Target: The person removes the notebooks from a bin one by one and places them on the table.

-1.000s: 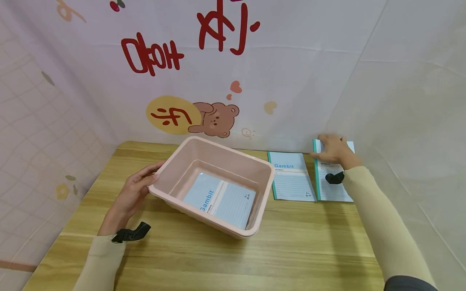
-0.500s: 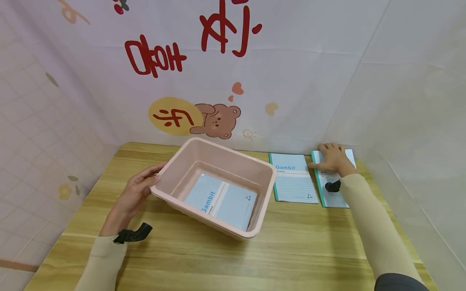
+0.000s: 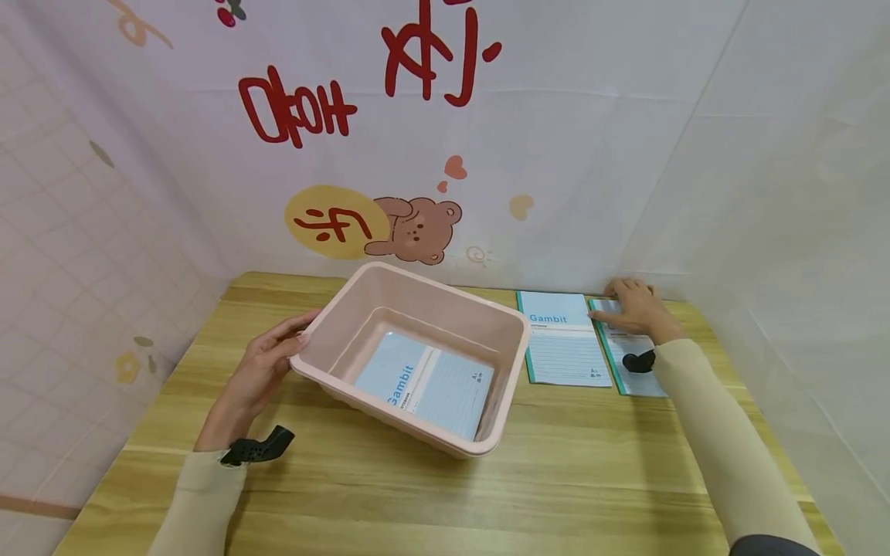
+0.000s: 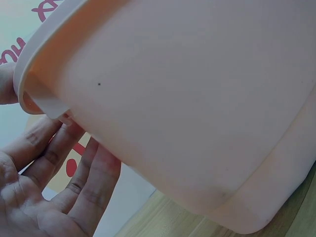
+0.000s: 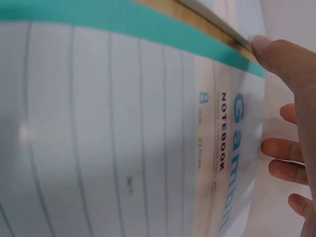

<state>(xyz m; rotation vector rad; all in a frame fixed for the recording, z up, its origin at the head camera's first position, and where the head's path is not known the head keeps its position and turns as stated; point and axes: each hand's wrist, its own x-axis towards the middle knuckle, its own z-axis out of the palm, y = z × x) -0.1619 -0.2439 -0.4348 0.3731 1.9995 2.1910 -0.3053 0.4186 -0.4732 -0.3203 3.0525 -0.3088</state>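
Note:
A pink plastic basin [image 3: 424, 289] stands tilted on the table, with a pale blue "Gambit" notebook [image 3: 445, 390] lying flat inside. My left hand [image 3: 257, 367] grips its left corner, thumb over the rim and fingers under it, as the left wrist view shows with the basin wall [image 4: 187, 98]. Over the upper end of the rightmost notebook [image 3: 636, 382] is my right hand [image 3: 634, 309], its fingers spread. In the right wrist view, the thumb [image 5: 281, 57] lies by that notebook's green spine and the fingertips sit past its top edge, pinching nothing. Another notebook [image 3: 566, 355] lies just left.
The wooden table [image 3: 542, 479] backs onto a printed cloth wall [image 3: 556, 139] with red characters and a bear. Plain cloth [image 3: 799, 270] rises close on the right, and a grid-patterned one [image 3: 69, 255] on the left.
The rightmost notebook has come down flat and shifted left, closer to its neighbour. My right hand has moved down slightly and let it go. The left hand and basin stay put.

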